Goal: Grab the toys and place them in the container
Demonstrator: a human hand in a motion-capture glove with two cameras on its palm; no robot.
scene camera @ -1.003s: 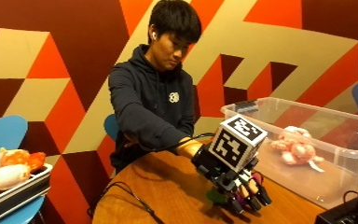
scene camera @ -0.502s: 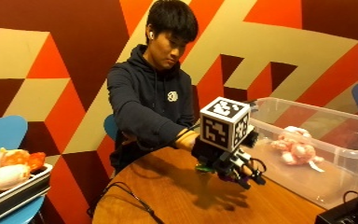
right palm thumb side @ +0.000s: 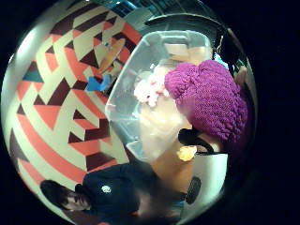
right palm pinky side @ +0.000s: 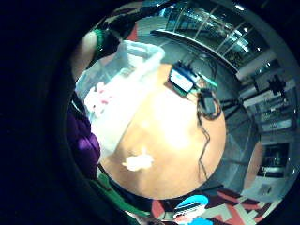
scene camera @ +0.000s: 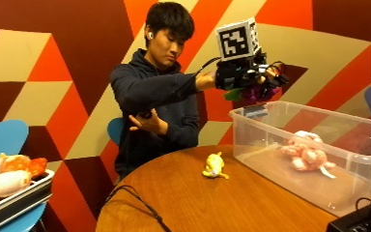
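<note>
High above the clear container's point(scene camera: 263, 145) near wall, hand point(scene camera: 253, 77) clutching purple knitted toy point(scene camera: 257, 92).

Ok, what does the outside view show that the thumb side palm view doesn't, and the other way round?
Only the outside view shows the gloved right hand raised above the container's near end, and a tray of toys on a blue chair. Only the thumb side palm view shows the purple knitted toy close against the palm. Both show the clear container, the pink toy inside it and the yellow toy on the table.
</note>
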